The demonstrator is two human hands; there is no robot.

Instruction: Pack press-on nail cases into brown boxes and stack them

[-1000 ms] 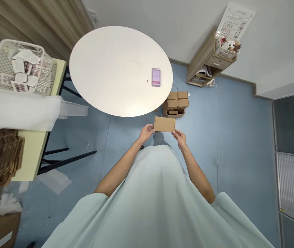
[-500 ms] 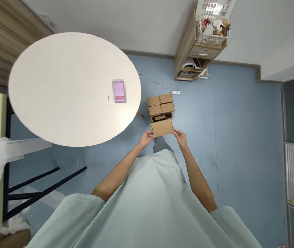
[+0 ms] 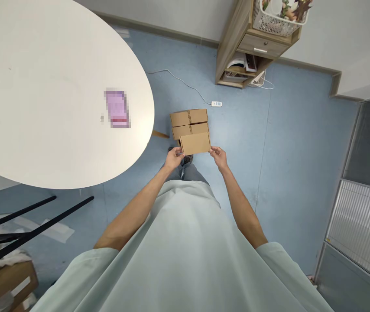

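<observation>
A flat brown cardboard box (image 3: 195, 143) is held level between my two hands. My left hand (image 3: 174, 157) is closed on its near left corner, and my right hand (image 3: 219, 157) pinches the near right corner. Just beyond it lie several similar cardboard boxes (image 3: 189, 118) in two rows on the floor. The held box covers part of the nearer row, and whether it touches them I cannot tell. My shoes and grey trousers show right below the box.
A white oval table (image 3: 74, 143) fills the left, with a blurred pink item (image 3: 118, 109) on it. A white power strip (image 3: 216, 104) with its cable lies on the blue floor. A wooden cabinet (image 3: 228, 47) stands at the back wall. Black metal legs (image 3: 42, 227) are lower left.
The held box has moved forward over the nearer boxes, hiding the gap that showed dark contents. My view has shifted, so the table sits farther left and the shoes now show.
</observation>
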